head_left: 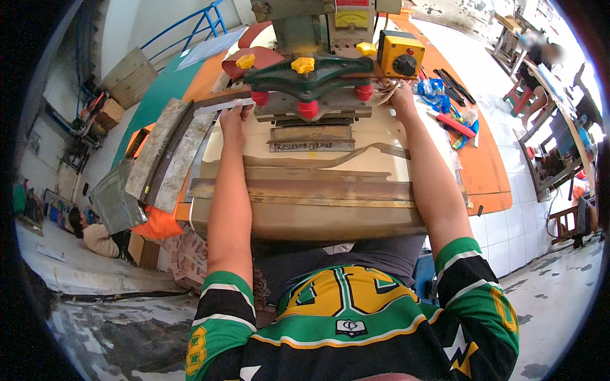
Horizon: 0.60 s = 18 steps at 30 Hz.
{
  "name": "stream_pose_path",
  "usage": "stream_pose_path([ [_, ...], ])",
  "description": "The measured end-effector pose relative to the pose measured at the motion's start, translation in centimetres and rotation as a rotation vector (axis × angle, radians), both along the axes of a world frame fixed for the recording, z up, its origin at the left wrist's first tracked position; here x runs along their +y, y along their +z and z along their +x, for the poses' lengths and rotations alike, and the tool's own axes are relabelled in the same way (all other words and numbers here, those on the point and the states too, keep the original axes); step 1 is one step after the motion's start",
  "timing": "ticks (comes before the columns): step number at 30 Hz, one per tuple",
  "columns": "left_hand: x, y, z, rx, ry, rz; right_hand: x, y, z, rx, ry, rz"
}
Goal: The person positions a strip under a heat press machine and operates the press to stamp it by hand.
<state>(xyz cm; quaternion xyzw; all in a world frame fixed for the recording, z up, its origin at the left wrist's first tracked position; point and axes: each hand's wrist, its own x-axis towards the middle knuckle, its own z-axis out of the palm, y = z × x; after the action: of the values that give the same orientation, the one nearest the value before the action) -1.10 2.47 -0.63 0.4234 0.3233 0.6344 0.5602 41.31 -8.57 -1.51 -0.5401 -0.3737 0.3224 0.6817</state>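
My left hand (234, 127) reaches to the left side of a press head (309, 77) and pinches the end of a flat white strip (216, 108). My right hand (403, 105) is on the other side, below an orange control box (400, 54) with a black dial, its fingers closed on thin tan strips (384, 93). The dark green press head has yellow knobs on top and red knobs below. Under it sits a metal block (311, 138) with handwriting. A brown strip (330, 162) lies wavy across the cream work surface (260, 143), between my forearms.
Metal plates (155, 149) lean at the left of the table. Blue plastic (433, 89), dark scissors-like tools (454, 86) and a red-handled object (454, 124) lie on the orange tabletop (486, 174). A metal bar (311, 190) runs along the near edge. Other people sit farther off.
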Motion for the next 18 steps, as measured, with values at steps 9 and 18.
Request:
stream_pose_path([
  [9, -0.70, 0.41, 0.09, 0.081, -0.021, 0.019, 0.17, 0.02, -0.14, 0.060, 0.034, -0.005],
  [18, -0.13, -0.24, -0.27, 0.072, -0.005, 0.020, 0.45, -0.32, -0.21, 0.033, -0.026, 0.019],
])
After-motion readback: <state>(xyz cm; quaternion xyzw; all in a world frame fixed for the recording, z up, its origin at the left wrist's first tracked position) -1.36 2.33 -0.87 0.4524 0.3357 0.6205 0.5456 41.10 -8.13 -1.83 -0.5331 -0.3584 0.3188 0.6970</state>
